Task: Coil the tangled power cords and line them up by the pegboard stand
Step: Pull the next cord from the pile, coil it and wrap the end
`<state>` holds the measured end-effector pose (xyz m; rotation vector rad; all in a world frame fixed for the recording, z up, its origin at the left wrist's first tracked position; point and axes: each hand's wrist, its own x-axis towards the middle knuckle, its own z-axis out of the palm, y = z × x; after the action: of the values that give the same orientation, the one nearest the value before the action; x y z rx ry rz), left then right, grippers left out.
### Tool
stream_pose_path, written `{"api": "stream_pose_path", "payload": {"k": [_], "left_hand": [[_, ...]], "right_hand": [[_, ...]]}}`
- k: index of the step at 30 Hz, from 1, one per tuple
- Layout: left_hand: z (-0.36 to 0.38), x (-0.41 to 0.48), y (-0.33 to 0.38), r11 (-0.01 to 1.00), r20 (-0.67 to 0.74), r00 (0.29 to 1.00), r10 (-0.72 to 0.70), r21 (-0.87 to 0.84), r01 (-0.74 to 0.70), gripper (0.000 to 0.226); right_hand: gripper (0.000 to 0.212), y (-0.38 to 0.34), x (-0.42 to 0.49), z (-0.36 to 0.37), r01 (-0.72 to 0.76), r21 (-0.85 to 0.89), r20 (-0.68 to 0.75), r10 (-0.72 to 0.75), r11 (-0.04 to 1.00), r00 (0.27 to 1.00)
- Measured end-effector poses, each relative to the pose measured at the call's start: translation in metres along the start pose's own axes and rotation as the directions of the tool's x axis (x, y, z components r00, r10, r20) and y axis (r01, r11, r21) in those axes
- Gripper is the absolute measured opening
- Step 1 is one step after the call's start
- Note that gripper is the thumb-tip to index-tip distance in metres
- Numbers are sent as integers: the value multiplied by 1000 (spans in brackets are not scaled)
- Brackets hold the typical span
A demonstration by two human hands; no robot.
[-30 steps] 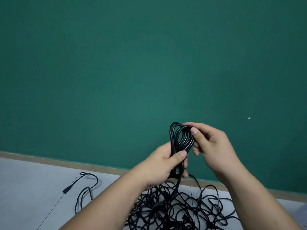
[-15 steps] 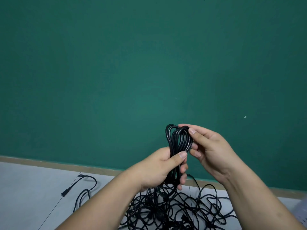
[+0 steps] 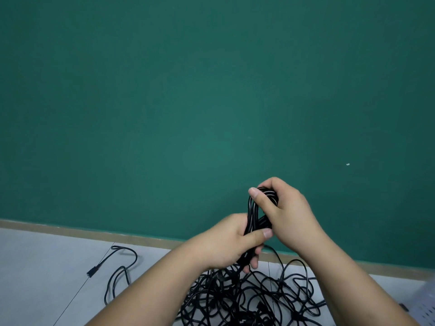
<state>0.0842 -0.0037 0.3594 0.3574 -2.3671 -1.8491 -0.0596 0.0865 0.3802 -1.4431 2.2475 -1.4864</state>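
Green wall [image 3: 164, 90] behind; right hand [image 3: 292, 215] half-hides the coil [image 3: 251, 215].

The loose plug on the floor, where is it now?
The loose plug lies at the lower left of the head view, on the grey floor, left of the tangled cords.

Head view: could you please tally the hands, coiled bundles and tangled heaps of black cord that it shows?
Hands: 2, left hand and right hand.
Coiled bundles: 1, the coil both hands grip.
Tangled heaps: 1, the heap on the floor; cords too knotted to count.
Total: 4
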Motion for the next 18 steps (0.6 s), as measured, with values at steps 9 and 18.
{"api": "stream_pose_path", "payload": {"k": [9,18], "left_hand": [[-5,0,-9,980,-73,997,32,200,-17,15],[8,8,-3,999,-95,994,47,27,-45,9]], "right_hand": [[26,-2,-2,4,6,25,-19,-6,1000,1000],[21,12,5,0,-54,310,25,49,949,998]]}}
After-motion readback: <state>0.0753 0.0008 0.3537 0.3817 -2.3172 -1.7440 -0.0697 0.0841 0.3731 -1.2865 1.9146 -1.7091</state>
